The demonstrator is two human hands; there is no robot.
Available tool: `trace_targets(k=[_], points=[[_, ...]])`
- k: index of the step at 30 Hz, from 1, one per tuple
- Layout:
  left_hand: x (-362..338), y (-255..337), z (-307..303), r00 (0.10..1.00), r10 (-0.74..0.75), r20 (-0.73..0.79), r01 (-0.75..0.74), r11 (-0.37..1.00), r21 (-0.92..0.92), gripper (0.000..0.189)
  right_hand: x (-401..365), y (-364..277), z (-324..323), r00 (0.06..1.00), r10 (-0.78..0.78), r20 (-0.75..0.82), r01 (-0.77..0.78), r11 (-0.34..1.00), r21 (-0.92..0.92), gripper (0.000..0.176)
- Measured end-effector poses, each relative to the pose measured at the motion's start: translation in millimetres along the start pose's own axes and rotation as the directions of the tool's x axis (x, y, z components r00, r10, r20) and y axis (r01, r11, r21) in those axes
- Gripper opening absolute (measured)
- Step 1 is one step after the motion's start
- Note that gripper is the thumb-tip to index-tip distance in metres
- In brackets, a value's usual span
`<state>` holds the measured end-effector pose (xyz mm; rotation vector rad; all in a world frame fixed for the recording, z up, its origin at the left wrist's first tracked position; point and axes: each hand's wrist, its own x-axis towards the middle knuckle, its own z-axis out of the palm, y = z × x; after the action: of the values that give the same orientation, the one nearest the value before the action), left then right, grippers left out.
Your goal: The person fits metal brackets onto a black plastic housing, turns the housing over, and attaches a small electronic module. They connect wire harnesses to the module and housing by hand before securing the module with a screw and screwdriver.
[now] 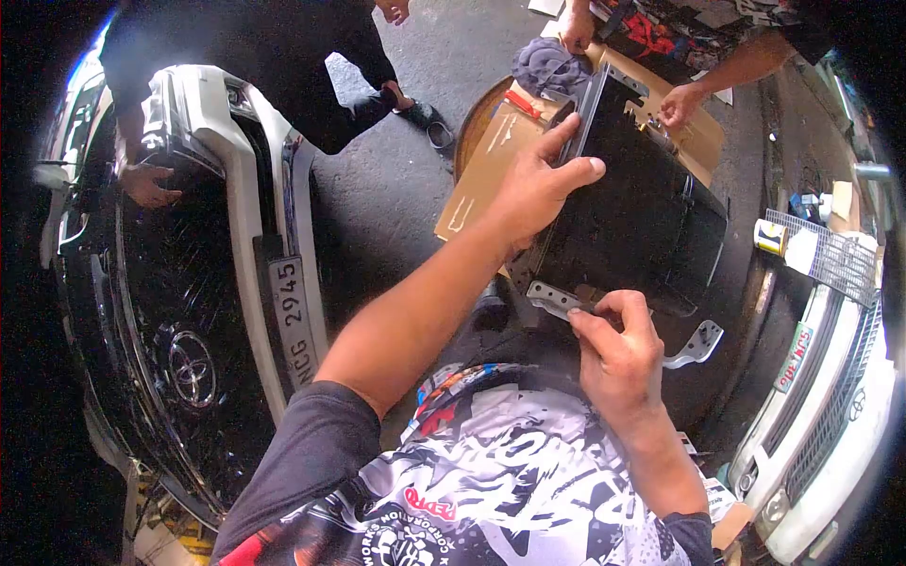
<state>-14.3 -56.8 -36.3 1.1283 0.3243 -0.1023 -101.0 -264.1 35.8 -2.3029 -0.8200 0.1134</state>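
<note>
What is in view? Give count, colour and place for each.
Black unit: one, black, centre right
Metal brackets: two, silver, unit's near end
Cardboard: at least two pieces, tan, beside unit
Cloth: one, dark grey, top centre
Round surface: one, brown, under cardboard
Left vehicle: one, black and white, left
Right vehicle: one, white, right
Wire grid: one, grey, right
Mixed clutter: uncountable, multicoloured, top right
Co-worker: one, dark clothes, top left
Other hands: two, bare, top right
Left hand: one, bare, unit's left edge
Right hand: one, bare, at bracket
</note>
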Motion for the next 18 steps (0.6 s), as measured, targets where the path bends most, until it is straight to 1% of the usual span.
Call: trace_targets(k=[2,5,8,11,17,18], points=[[-3.8,4.5,3.3,1.000,-0.006,-0.013,0.006,1.000,-0.009,0.086,-0.2,-0.7,-1.1,1.000,0.004,0.003,-0.004,1.000,0.001,0.027],[-1.9,-3.1,-0.8,0.999,0.037,-0.034,-0.034,0.997,0.073,0.086,-3.7,-2.2,-3.2,1.000,0.016,0.014,-0.016,1.000,-0.007,0.027],[-3.2,-0.2,-2.2,1.000,-0.019,0.004,0.019,0.999,0.049,0.076,-5.7,0.0,-4.1,1.000,0.006,0.024,-0.006,1.000,-0.006,0.027],[-3.9,-0.6,-0.7,1.000,-0.017,0.009,0.017,1.000,0.025,0.075,-6.0,0.0,-2.8,1.000,-0.005,0.020,0.005,1.000,-0.011,0.027],[-3.7,-1.4,0.1,1.000,-0.006,0.005,0.005,0.998,0.060,0.074,-2.0,-1.9,-2.6,0.999,0.000,0.043,0.000,1.000,0.000,0.025],[-2.8,-2.7,-0.4,1.000,0.008,-0.003,-0.007,0.998,0.061,0.077,-0.2,-3.0,-4.3,0.998,0.009,0.058,-0.010,1.000,0.008,0.025]])
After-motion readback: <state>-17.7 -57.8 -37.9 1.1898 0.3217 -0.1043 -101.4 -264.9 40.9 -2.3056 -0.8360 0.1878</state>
